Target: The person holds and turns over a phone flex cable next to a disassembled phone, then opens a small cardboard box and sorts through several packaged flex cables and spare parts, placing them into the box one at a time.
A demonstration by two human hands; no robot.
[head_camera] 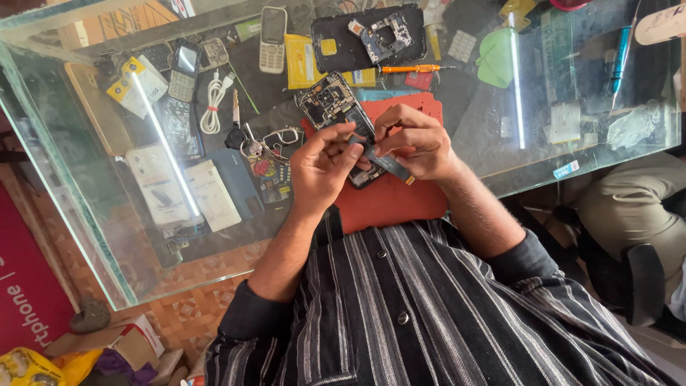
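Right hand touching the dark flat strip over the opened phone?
Touching. The head view shows the right hand pinching the dark strip between its fingertips, above the opened phone; left hand meets it too.

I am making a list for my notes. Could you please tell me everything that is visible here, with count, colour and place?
Opened smartphone with bare circuit boards: one, black, on the red mat under the hands.
Red rectangular work mat: one, on the glass counter.
Thin dark flat strip with an orange end: one, held between both hands.
Orange-handled screwdriver: one, above the mat.
Black phone back cover with a board: one, top centre.
Keypad phone: one, pale, top centre.
Coiled white cable: one, left of centre.
Blue pen-shaped tool: one, top right.
Glass counter: one, clear.
Left hand: pinching the strip.
Right hand: pinching the strip.
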